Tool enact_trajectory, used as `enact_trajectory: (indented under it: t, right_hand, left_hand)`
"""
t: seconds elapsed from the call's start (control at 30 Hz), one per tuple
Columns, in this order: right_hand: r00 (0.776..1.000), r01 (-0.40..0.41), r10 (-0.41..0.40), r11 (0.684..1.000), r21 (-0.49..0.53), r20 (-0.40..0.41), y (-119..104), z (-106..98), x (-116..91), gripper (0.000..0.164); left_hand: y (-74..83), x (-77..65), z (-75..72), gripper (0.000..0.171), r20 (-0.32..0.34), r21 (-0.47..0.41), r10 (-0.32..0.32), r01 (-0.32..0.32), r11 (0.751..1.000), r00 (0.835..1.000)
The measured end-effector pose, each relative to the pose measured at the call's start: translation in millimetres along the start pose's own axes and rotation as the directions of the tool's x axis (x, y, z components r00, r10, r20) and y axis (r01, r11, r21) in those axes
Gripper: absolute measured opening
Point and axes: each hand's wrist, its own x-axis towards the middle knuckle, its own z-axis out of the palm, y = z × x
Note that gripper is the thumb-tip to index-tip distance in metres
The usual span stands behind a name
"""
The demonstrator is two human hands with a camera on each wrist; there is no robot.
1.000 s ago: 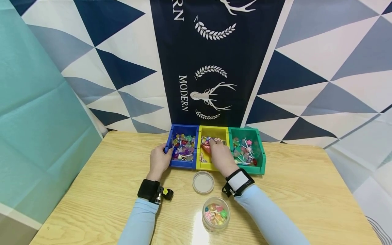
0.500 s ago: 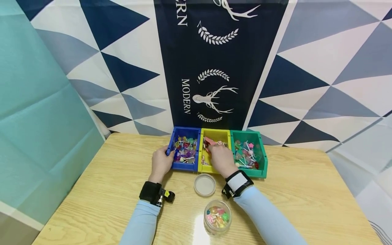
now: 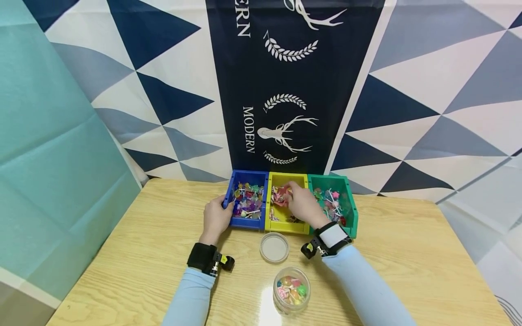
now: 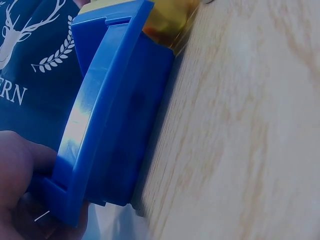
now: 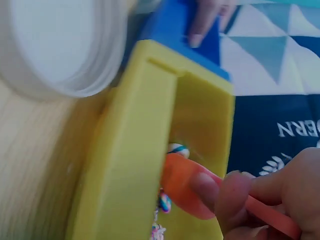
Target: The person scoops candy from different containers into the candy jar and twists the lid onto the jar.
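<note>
My left hand (image 3: 216, 219) grips the left wall of a blue bin (image 4: 120, 105), its thumb over the rim. My right hand (image 3: 305, 206) pinches the handle of a small orange-red scoop (image 5: 182, 182), whose bowl is down inside the yellow bin (image 5: 132, 140). Striped wrapped candies (image 5: 165, 200) lie in that bin beside and below the scoop. In the head view the fingers partly cover the scoop. The blue bin holds colourful candies and lollipops (image 3: 248, 206).
Joined on the right is a green bin (image 3: 342, 188) with lollipops. In front of the bins lies a round lid (image 3: 274, 247) on the wooden table (image 3: 155, 253). Nearer stands a clear round jar (image 3: 281, 308) of mixed candies, between the forearms. A patterned cloth (image 3: 179, 86) hangs behind.
The right hand and its wrist have shifted right over the yellow bin, and the scoop has turned. The left hand keeps its grip on the blue bin. The head view has tilted slightly upward.
</note>
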Motion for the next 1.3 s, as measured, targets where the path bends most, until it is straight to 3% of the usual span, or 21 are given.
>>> enact_trajectory:
  t: [0.17, 0.37, 0.47, 0.63, 0.8, 0.93, 1.07, 1.3]
  right_hand:
    - [0.991, -0.131, 0.126, 0.964, 0.233, 0.036, 6, -11, -6, 0.037]
    - [0.987, -0.151, 0.159, 0.931, 0.333, 0.004, 17, -19, -14, 0.036]
    - [0.984, -0.156, 0.177, 0.889, 0.43, -0.009, 24, -21, -19, 0.036]
    - [0.986, -0.117, 0.167, 0.771, 0.627, -0.021, 37, -23, -29, 0.042]
    - [0.989, -0.069, 0.143, 0.652, 0.755, -0.033, 50, -28, -45, 0.047]
    - [0.995, -0.01, 0.09, 0.532, 0.846, -0.045, 58, -34, -61, 0.049]
    - [0.997, 0.076, 0.0, 0.405, 0.911, -0.084, 60, -42, -75, 0.041]
    - [0.991, 0.107, -0.107, 0.257, 0.961, -0.082, 56, -57, -101, 0.028]
  left_hand:
    - [-0.2, -0.2, 0.9, 0.037, -0.002, 0.004, -0.002, 0.002, 1.0, 1.0]
    - [-2.1, 0.9, 1.1, 0.037, -0.013, 0.016, 0.022, -0.022, 1.0, 1.0]
    - [-3.1, 0.8, 1.1, 0.037, -0.015, 0.018, 0.024, -0.024, 1.0, 1.0]
    - [-3.4, 1.1, 1.5, 0.037, -0.015, 0.028, 0.02, -0.019, 0.999, 1.0]
    - [-2.7, 1.0, 1.8, 0.037, -0.012, 0.027, 0.017, -0.017, 0.999, 1.0]
    - [-2.5, 0.6, 1.8, 0.037, -0.012, 0.024, 0.021, -0.02, 1.0, 1.0]
    - [-2.9, 1.1, 2.2, 0.037, -0.016, 0.024, 0.018, -0.018, 1.0, 1.0]
    - [-3.2, 0.7, 2.6, 0.037, -0.014, 0.024, 0.016, -0.015, 1.0, 1.0]
